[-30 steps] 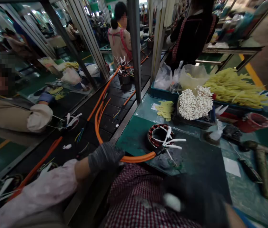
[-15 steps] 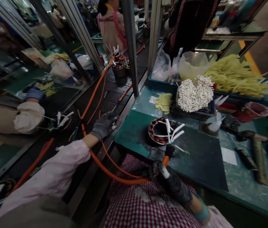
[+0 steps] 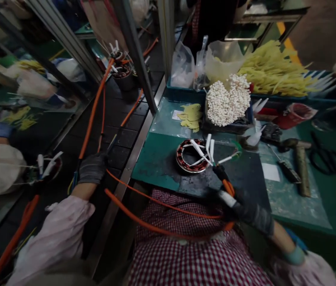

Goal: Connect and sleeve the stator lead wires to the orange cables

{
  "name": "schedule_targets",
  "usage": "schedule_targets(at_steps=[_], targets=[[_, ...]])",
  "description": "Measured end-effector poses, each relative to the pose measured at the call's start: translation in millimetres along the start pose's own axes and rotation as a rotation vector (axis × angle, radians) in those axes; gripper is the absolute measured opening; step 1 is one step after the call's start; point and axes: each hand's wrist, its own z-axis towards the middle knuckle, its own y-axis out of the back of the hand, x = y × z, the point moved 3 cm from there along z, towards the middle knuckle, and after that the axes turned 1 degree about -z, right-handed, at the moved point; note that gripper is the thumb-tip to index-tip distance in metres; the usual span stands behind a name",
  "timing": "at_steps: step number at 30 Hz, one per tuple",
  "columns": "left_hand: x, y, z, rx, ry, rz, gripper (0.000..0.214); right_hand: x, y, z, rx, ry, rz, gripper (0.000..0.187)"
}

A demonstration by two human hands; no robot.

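At lower right, the gloved right hand (image 3: 247, 210) pinches an orange cable (image 3: 144, 224) leading to a wound motor stator (image 3: 192, 155) on the green bench mat (image 3: 152, 171), while the gloved left hand (image 3: 92, 168) curls at lower left, its grip unclear.

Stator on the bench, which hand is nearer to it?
Right. The right hand is just in front of and to the right of the stator, gripping an orange cable. The left hand is farther away, beyond the bench edge.

Glossy orange plastic cable (image 3: 92, 119), matt knit glove (image 3: 92, 168)
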Motion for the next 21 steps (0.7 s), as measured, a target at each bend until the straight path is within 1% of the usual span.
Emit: schedule_targets(at_steps=[2, 4, 5, 7, 8, 9, 10, 11, 12, 13, 14, 15, 16, 17, 18, 20, 21], targets=[[2, 10.7, 3, 0.027, 0.025, 0.037, 0.050, 2, 30, 9, 0.011, 0.047, -0.182, 0.059], [1, 19.6, 10, 0.057, 0.048, 0.069, 0.048, 2, 49, 18, 0.043, 0.092, -0.289, 0.051], [-1, 23.5, 13, 0.072, 0.058, 0.083, 0.045, 1, 54, 23, 0.060, 0.109, -0.314, 0.048], [-10, 31.3, 19, 0.097, 0.067, 0.109, 0.039, 0, 56, 28, 0.062, 0.156, -0.351, 0.043], [-18, 35.4, 20, 0.108, 0.071, 0.123, 0.037, 0, 55, 29, 0.026, 0.198, -0.386, 0.043], [-28, 40.3, 20, 0.095, 0.054, 0.133, 0.037, 2, 54, 28, -0.061, 0.250, -0.444, 0.043], [-43, 46.4, 18, 0.045, -0.008, 0.132, 0.039, 6, 53, 25, -0.193, 0.314, -0.528, 0.044], [-63, 53.0, 17, -0.031, -0.127, 0.120, 0.041, 12, 51, 20, -0.339, 0.389, -0.633, 0.047], [-86, 60.7, 14, -0.154, -0.322, 0.093, 0.042, 21, 47, 15, -0.463, 0.477, -0.743, 0.050], [-112, 67.7, 10, -0.281, -0.595, 0.052, 0.040, 31, 42, 12, -0.538, 0.580, -0.847, 0.050], [-138, 72.5, 5, -0.375, -0.895, 0.021, 0.036, 42, 35, 11, -0.544, 0.694, -0.940, 0.048], [-161, 75.4, 1, -0.447, -1.169, -0.001, 0.032, 53, 27, 14, -0.483, 0.802, -1.019, 0.047], [-181, 76.1, 1, -0.481, -1.383, 0.000, 0.033, 62, 19, 21, -0.374, 0.891, -1.080, 0.046], [-197, 76.2, 4, -0.512, -1.503, -0.002, 0.041, 70, 14, 31, -0.266, 0.935, -1.129, 0.045], [-209, 75.5, 9, -0.516, -1.568, -0.015, 0.045, 77, 11, 44, -0.172, 0.934, -1.167, 0.044], [-224, 72.2, 19, -0.452, -1.600, -0.029, 0.049, 87, 9, 74, 0.017, 0.907, -1.159, 0.040], [-227, 70.5, 21, -0.410, -1.595, -0.033, 0.048, 91, 9, 89, 0.132, 0.891, -1.091, 0.038]])
